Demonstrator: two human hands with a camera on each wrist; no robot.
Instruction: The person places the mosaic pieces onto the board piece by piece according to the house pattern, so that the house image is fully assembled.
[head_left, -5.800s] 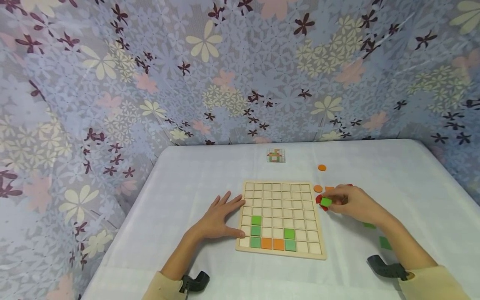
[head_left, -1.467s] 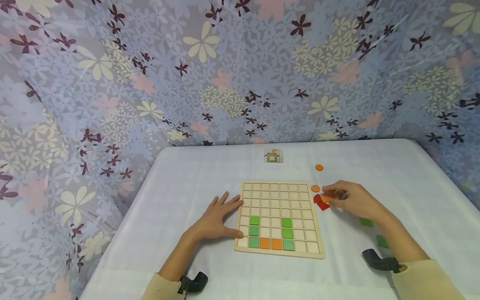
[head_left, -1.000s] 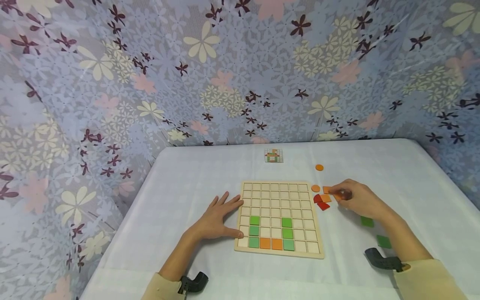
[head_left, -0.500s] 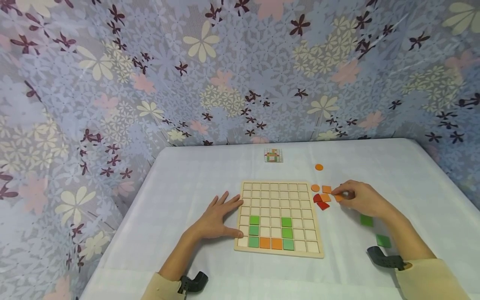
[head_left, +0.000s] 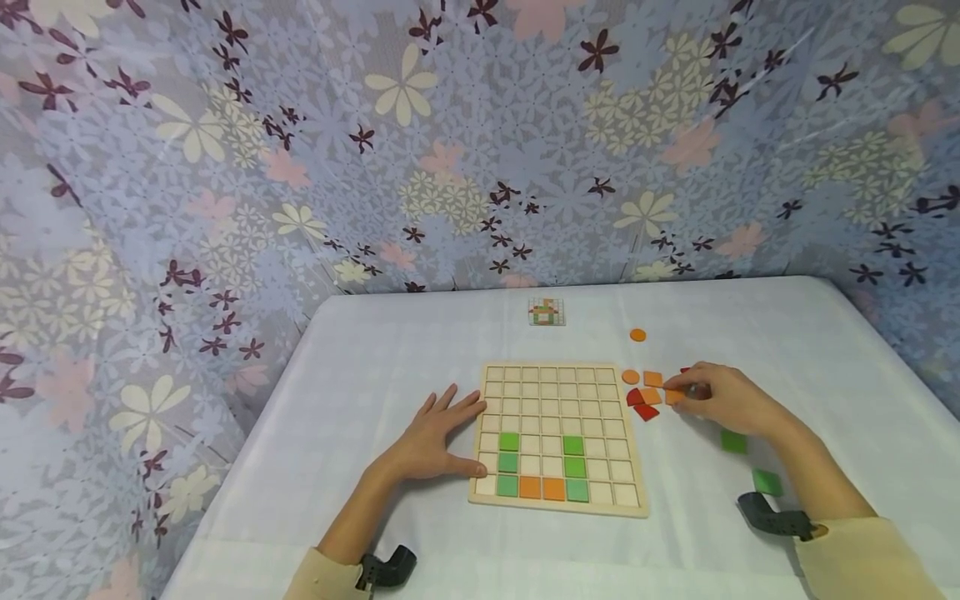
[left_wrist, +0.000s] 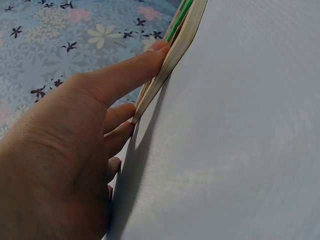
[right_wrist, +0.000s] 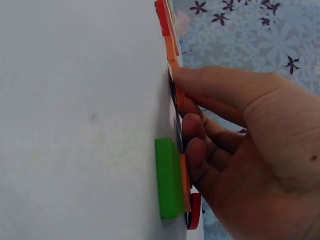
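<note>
Square wooden grid board (head_left: pixel 551 407): eight green-and-orange square tiles (head_left: pixel 529 487) seated, loose red/orange/green pieces (head_left: pixel 653 379) left at right; right hand (head_left: pixel 726 402) pinches orange square tile (head_left: pixel 672 398), left hand (head_left: pixel 431 437) splayed against edge.

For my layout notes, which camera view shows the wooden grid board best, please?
The head view shows the wooden grid board nearly whole from above. The left wrist view catches mainly its edge; the right wrist view, perhaps a sliver.
</note>
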